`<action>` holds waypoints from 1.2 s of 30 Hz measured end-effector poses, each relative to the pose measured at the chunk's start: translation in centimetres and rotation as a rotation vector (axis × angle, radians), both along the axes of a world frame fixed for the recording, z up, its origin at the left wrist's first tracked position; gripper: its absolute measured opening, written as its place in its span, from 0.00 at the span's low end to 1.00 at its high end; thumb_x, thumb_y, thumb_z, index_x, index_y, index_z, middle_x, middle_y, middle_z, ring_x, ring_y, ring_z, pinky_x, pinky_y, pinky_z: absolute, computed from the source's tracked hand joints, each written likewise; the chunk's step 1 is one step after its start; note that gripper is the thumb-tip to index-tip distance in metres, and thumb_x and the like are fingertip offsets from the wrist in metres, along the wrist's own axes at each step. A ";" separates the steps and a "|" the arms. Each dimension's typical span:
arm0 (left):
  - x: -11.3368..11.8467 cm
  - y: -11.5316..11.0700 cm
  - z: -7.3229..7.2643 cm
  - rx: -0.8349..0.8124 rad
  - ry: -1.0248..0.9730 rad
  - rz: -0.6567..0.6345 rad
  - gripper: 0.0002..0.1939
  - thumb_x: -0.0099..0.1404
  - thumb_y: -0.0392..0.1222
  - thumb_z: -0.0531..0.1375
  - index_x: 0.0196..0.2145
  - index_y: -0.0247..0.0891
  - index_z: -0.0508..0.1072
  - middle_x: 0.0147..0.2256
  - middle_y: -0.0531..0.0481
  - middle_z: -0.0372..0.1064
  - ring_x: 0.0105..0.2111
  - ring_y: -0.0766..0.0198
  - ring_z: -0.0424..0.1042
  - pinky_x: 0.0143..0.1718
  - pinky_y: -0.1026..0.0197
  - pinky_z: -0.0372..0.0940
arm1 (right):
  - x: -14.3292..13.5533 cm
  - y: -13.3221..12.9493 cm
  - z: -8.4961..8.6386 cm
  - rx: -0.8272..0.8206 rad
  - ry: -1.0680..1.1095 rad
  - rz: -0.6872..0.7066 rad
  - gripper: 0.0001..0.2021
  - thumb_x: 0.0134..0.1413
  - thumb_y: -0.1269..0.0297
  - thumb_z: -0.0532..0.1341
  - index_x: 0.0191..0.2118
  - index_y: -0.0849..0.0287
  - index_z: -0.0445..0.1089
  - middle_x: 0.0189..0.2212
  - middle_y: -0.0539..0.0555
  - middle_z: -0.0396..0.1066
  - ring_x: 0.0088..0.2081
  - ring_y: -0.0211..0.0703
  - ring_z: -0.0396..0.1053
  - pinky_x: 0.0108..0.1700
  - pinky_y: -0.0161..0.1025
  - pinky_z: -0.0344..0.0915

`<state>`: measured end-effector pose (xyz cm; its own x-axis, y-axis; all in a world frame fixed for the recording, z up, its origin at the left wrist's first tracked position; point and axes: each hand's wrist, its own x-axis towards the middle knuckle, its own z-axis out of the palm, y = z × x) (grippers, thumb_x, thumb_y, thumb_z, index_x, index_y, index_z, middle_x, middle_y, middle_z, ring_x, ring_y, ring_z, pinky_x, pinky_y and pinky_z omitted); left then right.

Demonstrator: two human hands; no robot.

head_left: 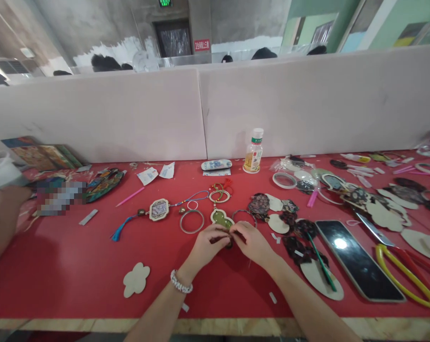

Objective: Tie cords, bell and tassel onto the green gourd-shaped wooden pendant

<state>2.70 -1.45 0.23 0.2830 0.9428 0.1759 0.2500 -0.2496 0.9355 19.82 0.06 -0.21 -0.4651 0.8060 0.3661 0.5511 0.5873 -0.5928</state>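
My left hand (pixel 212 241) and my right hand (pixel 251 241) meet at the lower end of a pendant with a green middle and a pale rim (pixel 222 218). Both hands are closed, fingertips pinched together. The fingers hide the pendant's lower part and whatever small piece they grip; a dark bit shows just below them. A pale ring (pixel 220 195) and a red knotted cord (pixel 228 182) lie above the pendant. To the left is an eight-sided pendant (pixel 159 210) with a blue tassel (pixel 119 229). A bangle-like ring (pixel 192 221) rests between the two pendants.
Scissors (pixel 389 256), a phone (pixel 359 261), a green pen (pixel 321 261) and fabric-covered pieces crowd the right side. A bottle (pixel 253 153) stands before the white divider (pixel 129 114). A flower-shaped piece (pixel 137 280) lies front left. Another person's hand (pixel 11 202) is far left.
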 end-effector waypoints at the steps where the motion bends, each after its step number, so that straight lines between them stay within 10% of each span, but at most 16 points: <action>1: 0.0 0.0 0.0 -0.004 -0.002 0.005 0.08 0.55 0.42 0.59 0.30 0.37 0.76 0.38 0.45 0.67 0.36 0.62 0.68 0.36 0.62 0.65 | 0.0 0.0 0.1 0.003 0.004 0.000 0.06 0.52 0.73 0.52 0.33 0.58 0.64 0.29 0.53 0.67 0.35 0.41 0.64 0.38 0.38 0.60; 36: -0.4 0.5 -0.5 0.012 0.002 0.006 0.09 0.57 0.41 0.57 0.30 0.36 0.75 0.34 0.47 0.73 0.35 0.62 0.70 0.39 0.61 0.65 | 0.1 -0.1 0.1 0.033 0.036 -0.025 0.08 0.52 0.68 0.55 0.36 0.56 0.70 0.28 0.53 0.69 0.33 0.40 0.66 0.37 0.36 0.61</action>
